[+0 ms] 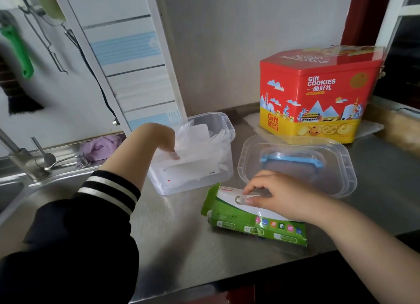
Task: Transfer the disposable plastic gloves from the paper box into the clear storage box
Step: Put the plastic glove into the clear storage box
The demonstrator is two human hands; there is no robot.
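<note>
A green and white paper box (252,222) lies on its side on the steel counter, its oval opening facing up. My right hand (277,194) rests on it and pinches a clear plastic glove (244,199) at the opening. Left of it stands the clear storage box (225,169) with crumpled clear gloves (200,142) inside. My left hand (163,137) reaches down into that box, its fingertips among the gloves; whether it grips them is hidden.
The storage box's clear lid (341,167) with a blue handle lies upside down to the right. A red and yellow cookie tin (318,94) stands behind it. A sink with a tap (25,160) and a purple cloth (100,147) lies to the left.
</note>
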